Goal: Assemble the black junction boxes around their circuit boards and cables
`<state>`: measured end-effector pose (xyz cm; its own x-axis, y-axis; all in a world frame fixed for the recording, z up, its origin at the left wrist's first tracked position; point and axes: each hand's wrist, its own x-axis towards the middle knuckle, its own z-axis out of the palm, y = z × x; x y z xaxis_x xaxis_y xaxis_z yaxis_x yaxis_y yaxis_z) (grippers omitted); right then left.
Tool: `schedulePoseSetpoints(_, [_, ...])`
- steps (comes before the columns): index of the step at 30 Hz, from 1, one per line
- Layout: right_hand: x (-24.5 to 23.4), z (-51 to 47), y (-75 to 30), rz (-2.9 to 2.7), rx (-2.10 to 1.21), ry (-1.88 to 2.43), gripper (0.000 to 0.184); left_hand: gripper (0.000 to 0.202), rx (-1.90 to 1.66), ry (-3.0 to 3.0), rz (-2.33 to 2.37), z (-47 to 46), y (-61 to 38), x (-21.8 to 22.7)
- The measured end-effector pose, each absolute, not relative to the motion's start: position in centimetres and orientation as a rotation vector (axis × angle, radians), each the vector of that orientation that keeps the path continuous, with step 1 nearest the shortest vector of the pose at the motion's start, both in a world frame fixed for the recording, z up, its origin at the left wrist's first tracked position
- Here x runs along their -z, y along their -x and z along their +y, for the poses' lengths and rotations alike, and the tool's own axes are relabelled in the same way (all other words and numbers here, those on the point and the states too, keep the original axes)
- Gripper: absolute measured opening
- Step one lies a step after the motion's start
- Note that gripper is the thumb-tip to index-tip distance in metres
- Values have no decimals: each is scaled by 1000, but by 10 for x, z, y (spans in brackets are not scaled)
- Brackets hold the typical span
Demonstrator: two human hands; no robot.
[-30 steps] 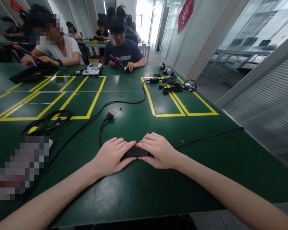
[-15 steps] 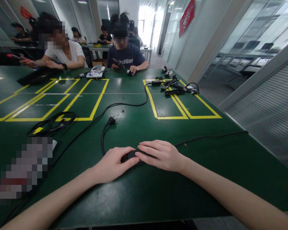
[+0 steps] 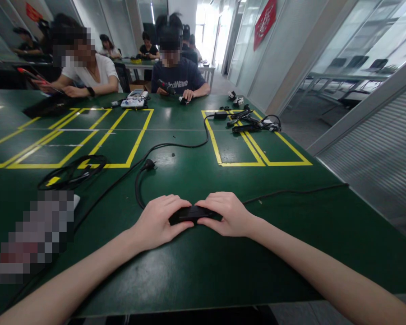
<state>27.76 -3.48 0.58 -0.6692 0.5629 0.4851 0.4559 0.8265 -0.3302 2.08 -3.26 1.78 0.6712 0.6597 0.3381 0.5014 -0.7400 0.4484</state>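
Observation:
Between my two hands a slim black power adapter (image 3: 186,214) lies at the front of the green table (image 3: 176,280). My left hand (image 3: 159,221) curls around its left end, thumb along the near side and fingers on the far side. My right hand (image 3: 225,214) pinches its right end the same way. From behind the left hand a short thick cord bends back to a black mains plug (image 3: 149,164) on the tabletop. A thin black cable (image 3: 297,191) runs rightward from the right hand to the table's edge.
A coiled black cable (image 3: 72,174) and a pixelated object (image 3: 37,230) lie at the left. Another cord (image 3: 176,145) crosses the middle to a black box (image 3: 220,115) beside tangled cables (image 3: 250,123). Yellow tape (image 3: 243,164) marks the table. Two people sit across it.
My right hand has drawn back from atop the adapter to its right end, so more of the adapter shows. The plug has shifted slightly left and back.

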Motion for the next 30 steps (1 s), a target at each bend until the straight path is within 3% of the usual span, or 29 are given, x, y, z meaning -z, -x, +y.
schedulePoseSetpoints(11, [-7,-33,-279,-2411,-217,688,29,26,-651,-2663,948,-34,-23,-17])
schedulePoseSetpoints(16, [-7,-35,-273,-2290,-244,735,29,49,-692,-2903,941,-37,-27,-15])
schedulePoseSetpoints(20, [-10,-41,-268,-2181,-517,887,26,45,-582,-3062,1062,-41,-30,-19])
schedulePoseSetpoints(24, [-12,-45,-265,-2184,-727,986,24,25,-324,-3060,1173,-42,-31,-20])
schedulePoseSetpoints(30, [-10,-45,-265,-2279,-587,928,33,23,-212,-2997,1219,-38,-31,-18])
